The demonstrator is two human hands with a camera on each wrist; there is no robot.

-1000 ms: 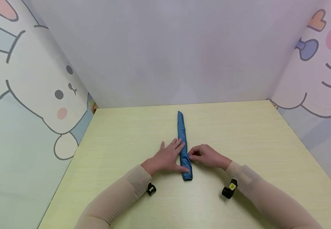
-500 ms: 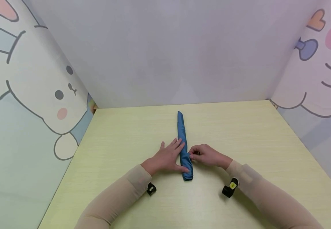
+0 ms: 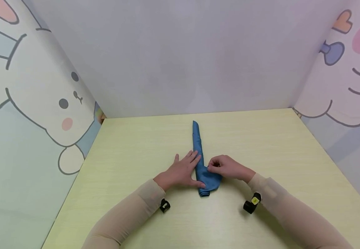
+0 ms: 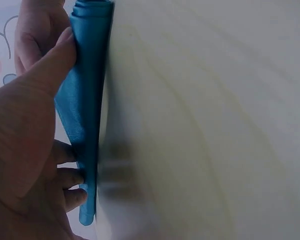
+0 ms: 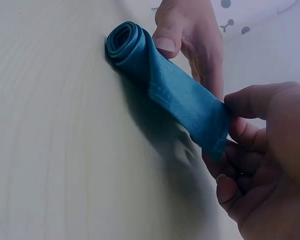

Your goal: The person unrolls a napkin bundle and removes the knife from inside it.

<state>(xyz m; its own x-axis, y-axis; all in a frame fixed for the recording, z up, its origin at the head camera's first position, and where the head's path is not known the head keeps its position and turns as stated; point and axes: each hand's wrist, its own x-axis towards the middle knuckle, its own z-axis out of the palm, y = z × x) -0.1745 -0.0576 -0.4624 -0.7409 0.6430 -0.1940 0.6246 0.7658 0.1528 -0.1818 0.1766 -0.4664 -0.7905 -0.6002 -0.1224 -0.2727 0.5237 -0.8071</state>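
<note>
A blue cloth, rolled into a long narrow tube, lies on the table pointing away from me. My left hand rests on the roll with fingers spread and straight, the thumb pressing near its close end. My right hand pinches a loose edge of the cloth between thumb and index finger, and a flap stands out to the right of the roll. In the right wrist view the cloth shows a spiral end, and its pinched corner is lifted off the table.
The pale wooden table stretches around both hands. A plain wall rises behind it, with cartoon-printed panels on the left and right. Small black cameras are strapped to both wrists.
My right hand has drawn the pinched edge a little to the right, so a flap has opened out from the roll's near part. The left hand stays in place.
</note>
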